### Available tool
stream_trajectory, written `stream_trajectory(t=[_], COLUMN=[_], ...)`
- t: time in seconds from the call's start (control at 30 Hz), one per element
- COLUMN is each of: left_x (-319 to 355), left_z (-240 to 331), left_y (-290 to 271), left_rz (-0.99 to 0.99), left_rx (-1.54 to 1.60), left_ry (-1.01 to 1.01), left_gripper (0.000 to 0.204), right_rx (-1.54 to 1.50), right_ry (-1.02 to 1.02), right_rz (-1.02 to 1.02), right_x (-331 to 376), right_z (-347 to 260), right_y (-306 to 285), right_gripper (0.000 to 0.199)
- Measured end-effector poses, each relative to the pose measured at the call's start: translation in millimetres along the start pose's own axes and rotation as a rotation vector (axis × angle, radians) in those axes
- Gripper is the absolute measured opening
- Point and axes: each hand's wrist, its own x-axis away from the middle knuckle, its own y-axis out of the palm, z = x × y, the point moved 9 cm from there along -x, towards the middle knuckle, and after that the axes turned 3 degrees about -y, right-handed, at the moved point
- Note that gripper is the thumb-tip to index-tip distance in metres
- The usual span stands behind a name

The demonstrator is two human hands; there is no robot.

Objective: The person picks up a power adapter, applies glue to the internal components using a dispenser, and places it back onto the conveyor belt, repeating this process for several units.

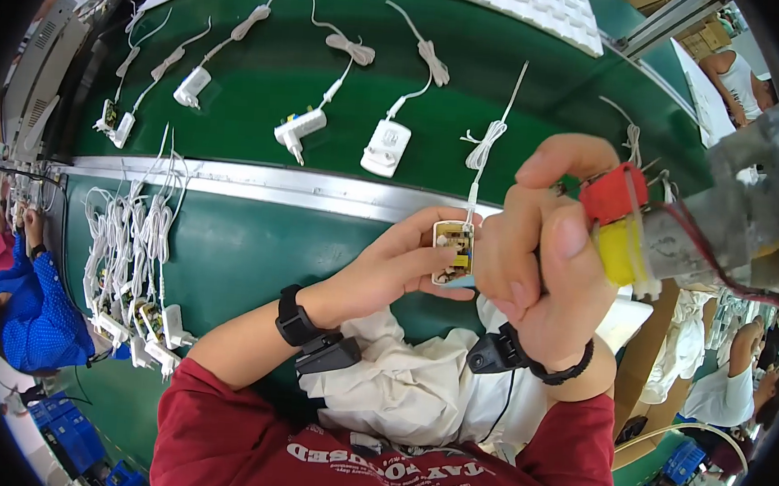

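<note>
My left hand (383, 270) is closed around an opened white power adapter (452, 252), its thumb lying across the bare circuit board inside the casing. From the adapter's far end runs a white cable (473, 195) toward the belt. My right hand (543, 245) is raised beside the adapter with its fingers curled. It grips a bulky grey tool (725, 226) with a red part, a yellow band and dark red wires. Most of the tool's handle, and whatever tip it has, are hidden by the fingers.
Several white adapters with bundled cables, one of them an angled adapter (300, 134), lie on the green belt (235, 133) beyond a metal rail (321, 195). A pile of cabled adapters (136, 316) sits at left. White cloth (416, 376) covers my lap. Co-workers sit at both sides.
</note>
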Motion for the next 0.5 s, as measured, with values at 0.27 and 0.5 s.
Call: stream_trajectory(t=[0.27,0.5], left_x=[-78,-39], left_z=[53,75], left_y=[13,7], left_rz=[-0.109,0.504], left_rx=[-1.282,-1.803], left_ry=[0.761,0.806], left_gripper=[0.045,0.041], right_rx=[0.0,-0.01], right_ry=[-0.03,-0.052], right_rz=[-0.015,0.053], right_x=[5,-2], right_z=[26,36], right_y=[-5,-3], right_gripper=[0.034,0.031])
